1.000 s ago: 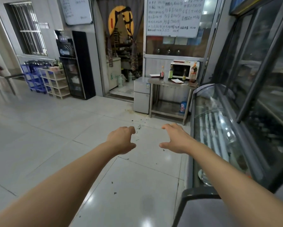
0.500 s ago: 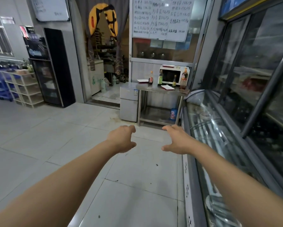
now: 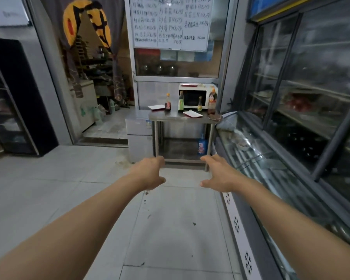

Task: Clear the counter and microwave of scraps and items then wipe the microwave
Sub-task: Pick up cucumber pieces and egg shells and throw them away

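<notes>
Left hand: your left hand (image 3: pixel 150 174) is out in front over the floor, fingers loosely curled, holding nothing.
Right hand: your right hand (image 3: pixel 220 174) is beside it at 3 o'clock, spread, empty.
Counter: the steel counter (image 3: pixel 170 116) stands ahead at 12 o'clock, well apart from both hands.
Microwave: the microwave (image 3: pixel 194 97) sits at the counter's back, door closed.
On the counter: bottles (image 3: pixel 181 102) stand before the microwave; a white tray (image 3: pixel 192 113) lies near the front edge.
At 3 o'clock: a glass display case (image 3: pixel 271 168).

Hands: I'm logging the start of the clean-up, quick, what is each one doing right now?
Left hand: open, fingers loosely curled, holding nothing.
Right hand: open, fingers loosely curled, holding nothing.
</notes>
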`<state>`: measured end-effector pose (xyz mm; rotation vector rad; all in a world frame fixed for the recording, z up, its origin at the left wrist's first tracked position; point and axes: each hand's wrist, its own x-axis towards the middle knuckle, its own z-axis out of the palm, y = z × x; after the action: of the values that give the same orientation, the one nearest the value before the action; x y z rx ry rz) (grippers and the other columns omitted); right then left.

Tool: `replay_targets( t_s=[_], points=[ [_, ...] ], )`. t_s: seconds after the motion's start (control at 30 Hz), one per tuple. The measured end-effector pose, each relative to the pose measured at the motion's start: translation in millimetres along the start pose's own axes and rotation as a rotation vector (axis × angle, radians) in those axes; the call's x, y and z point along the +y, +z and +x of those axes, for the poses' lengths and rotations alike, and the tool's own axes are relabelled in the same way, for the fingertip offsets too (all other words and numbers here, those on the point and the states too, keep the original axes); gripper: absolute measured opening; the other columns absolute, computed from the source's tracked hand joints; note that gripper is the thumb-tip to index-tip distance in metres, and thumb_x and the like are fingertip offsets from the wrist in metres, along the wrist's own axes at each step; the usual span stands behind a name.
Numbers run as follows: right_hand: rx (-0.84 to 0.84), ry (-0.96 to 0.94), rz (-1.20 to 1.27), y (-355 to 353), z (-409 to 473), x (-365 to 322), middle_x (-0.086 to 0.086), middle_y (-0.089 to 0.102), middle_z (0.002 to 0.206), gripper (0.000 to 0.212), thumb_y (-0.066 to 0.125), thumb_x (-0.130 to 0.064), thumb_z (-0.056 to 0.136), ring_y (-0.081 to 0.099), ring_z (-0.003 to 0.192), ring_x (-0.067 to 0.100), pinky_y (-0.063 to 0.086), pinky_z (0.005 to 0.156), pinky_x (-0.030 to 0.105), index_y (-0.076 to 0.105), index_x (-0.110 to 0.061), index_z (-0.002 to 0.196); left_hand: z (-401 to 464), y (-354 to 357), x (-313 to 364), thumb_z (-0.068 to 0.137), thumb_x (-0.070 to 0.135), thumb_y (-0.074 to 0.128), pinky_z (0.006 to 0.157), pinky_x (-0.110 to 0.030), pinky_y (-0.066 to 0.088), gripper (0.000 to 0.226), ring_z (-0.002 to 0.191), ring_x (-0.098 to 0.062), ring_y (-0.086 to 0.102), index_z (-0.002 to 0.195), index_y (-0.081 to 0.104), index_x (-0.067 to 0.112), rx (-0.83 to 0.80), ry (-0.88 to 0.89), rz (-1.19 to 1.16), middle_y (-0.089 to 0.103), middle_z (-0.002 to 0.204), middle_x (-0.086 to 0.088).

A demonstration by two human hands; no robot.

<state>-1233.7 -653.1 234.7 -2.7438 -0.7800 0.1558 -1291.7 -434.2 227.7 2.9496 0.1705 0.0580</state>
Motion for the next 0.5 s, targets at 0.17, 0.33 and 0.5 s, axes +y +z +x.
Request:
replay_targets(
  t_s=[0.17, 0.33, 0.5],
  points=[
    [0.003, 0.003, -0.026, -4.4, 82.9, 12.9, 0.006, 0.026, 0.146, 0.08, 0.067, -0.041, 0.081, 0.025, 0.136, 0.025, 0.032, 0.108, 0.039, 0.021, -0.023, 0.145, 84.6, 1.1, -20.1, 0.083, 0.035, 0.066, 0.094, -0.042, 0.048, 0.053, 0.112, -0.025, 0.055, 0.129, 0.044, 0.022, -0.003, 0.028, -0.025, 0.057, 0.126, -0.004],
    [0.014, 0.0, -0.004, -13.4, 189.3, 44.2, 0.005, 0.029, 0.145, 0.081, 0.068, -0.041, 0.08, 0.025, 0.137, 0.024, 0.033, 0.109, 0.041, 0.022, -0.022, 0.145, 189.4, 2.3, -32.0, 0.084, 0.032, 0.067, 0.095, -0.04, 0.047, 0.053, 0.113, -0.025, 0.054, 0.13, 0.043, 0.021, -0.002, 0.034, -0.036, 0.055, 0.127, -0.005],
    [0.017, -0.009, 0.037, -30.8, 296.0, 72.4, 0.004, 0.031, 0.142, 0.08, 0.067, -0.041, 0.081, 0.031, 0.134, 0.025, 0.036, 0.108, 0.042, 0.023, -0.022, 0.144, 296.0, -0.1, -46.3, 0.083, 0.031, 0.067, 0.093, -0.04, 0.049, 0.054, 0.11, -0.024, 0.055, 0.13, 0.042, 0.022, -0.008, 0.009, -0.045, 0.054, 0.126, -0.005]
  ],
)
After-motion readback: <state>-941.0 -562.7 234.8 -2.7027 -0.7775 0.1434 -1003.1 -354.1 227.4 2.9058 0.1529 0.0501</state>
